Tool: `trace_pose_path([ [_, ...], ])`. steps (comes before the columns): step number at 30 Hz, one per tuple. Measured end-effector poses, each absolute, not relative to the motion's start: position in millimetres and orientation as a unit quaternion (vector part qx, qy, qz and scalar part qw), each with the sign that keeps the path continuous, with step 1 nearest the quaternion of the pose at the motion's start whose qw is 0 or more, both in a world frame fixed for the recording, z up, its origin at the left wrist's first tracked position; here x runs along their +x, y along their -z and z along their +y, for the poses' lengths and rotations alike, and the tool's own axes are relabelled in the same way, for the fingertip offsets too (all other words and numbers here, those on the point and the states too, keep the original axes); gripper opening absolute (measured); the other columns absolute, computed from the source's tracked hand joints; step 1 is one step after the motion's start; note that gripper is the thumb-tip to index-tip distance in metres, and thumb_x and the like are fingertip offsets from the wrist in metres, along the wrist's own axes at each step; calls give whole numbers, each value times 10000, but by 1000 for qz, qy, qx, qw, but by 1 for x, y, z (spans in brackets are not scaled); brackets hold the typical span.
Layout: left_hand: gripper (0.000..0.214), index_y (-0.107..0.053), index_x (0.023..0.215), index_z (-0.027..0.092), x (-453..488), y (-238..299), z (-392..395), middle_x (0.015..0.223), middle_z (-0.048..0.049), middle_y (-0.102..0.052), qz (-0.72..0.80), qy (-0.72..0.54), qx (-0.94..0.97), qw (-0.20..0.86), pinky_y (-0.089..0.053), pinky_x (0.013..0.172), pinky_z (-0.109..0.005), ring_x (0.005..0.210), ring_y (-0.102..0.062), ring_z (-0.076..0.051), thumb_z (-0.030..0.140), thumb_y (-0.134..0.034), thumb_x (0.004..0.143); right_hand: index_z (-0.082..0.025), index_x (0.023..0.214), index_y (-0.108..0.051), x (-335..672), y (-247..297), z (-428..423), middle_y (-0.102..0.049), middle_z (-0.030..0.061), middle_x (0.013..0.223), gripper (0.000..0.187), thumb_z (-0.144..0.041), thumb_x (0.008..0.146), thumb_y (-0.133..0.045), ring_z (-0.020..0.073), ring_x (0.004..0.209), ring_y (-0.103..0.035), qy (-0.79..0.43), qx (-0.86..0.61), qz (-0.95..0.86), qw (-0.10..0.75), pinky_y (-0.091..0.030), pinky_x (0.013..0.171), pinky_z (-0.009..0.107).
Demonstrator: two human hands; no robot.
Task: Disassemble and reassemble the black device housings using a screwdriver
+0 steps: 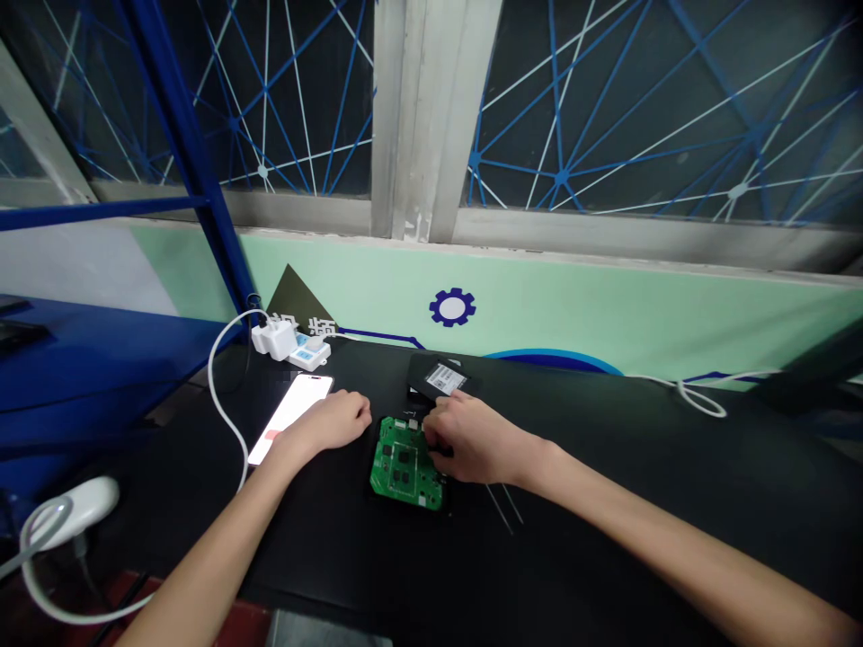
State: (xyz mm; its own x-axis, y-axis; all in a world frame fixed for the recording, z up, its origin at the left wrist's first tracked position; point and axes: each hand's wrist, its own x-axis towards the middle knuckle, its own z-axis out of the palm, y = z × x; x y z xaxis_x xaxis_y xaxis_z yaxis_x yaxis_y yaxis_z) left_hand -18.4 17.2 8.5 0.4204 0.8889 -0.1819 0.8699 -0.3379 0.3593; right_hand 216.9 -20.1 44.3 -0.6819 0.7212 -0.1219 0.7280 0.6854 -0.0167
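Observation:
A green circuit board point(403, 465) lies in a dark tray-like casing on the black table. My right hand point(465, 438) is over the board's right edge, fingers curled in a pinch; whatever is between the fingertips is hidden. Two thin pale rods point(502, 508) show on the table just below the right wrist. My left hand point(342, 419) rests closed on the table, left of the board, with its fingers curled under. Beside it lies a phone point(293, 412) with a bright white screen, partly covered by the left wrist. Behind the board is a black cover point(422, 377) with a white label point(446, 378).
At the back left sits a white power strip point(310, 352) with a plugged-in adapter point(274, 341). A white cable point(217, 386) loops down from there past the phone. Another white device point(84, 508) lies at the left. A thin cable point(701, 404) curls at the back right.

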Motion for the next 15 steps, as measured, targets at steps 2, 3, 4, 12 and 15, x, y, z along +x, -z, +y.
trace_pose_path([
  [2, 211, -523, 662, 215, -20, -7, 18, 656, -2, -575, 533, -28, 816, 222, -282, 554, -284, 599, -516, -171, 226, -457, 862, -176, 795, -703, 222, -42, -21, -733, 58, 808, 47, -213, 809, -676, 228, 874, -647, 48, 381, 923, 20, -419, 898, 359],
  [3, 212, -515, 653, 215, -20, -7, 18, 649, 1, -566, 530, -30, 815, 231, -282, 554, -282, 595, -508, -169, 231, -461, 858, -177, 796, -694, 225, -41, -22, -727, 50, 808, 44, -211, 817, -675, 222, 873, -630, 57, 372, 926, 3, -409, 911, 366],
  [4, 213, -507, 644, 215, -21, -7, 19, 641, 5, -558, 526, -31, 815, 242, -280, 552, -281, 590, -499, -166, 234, -465, 852, -178, 801, -686, 228, -40, -22, -720, 43, 807, 43, -212, 825, -674, 217, 869, -614, 67, 362, 930, -16, -400, 918, 371],
  [12, 210, -527, 638, 207, -18, -10, 18, 649, 19, -572, 481, -28, 811, 332, -277, 528, -274, 533, -410, -133, 267, -456, 826, -188, 881, -649, 246, -18, -26, -660, 25, 814, 32, -186, 855, -666, 209, 881, -562, 93, 325, 922, -190, -386, 870, 369],
  [15, 228, -558, 661, 203, -18, -11, 17, 668, 16, -585, 476, -25, 809, 343, -285, 537, -275, 533, -403, -129, 291, -450, 841, -194, 917, -639, 252, -6, -30, -668, 39, 853, 47, -185, 872, -651, 219, 904, -570, 92, 322, 906, -260, -398, 858, 377],
])
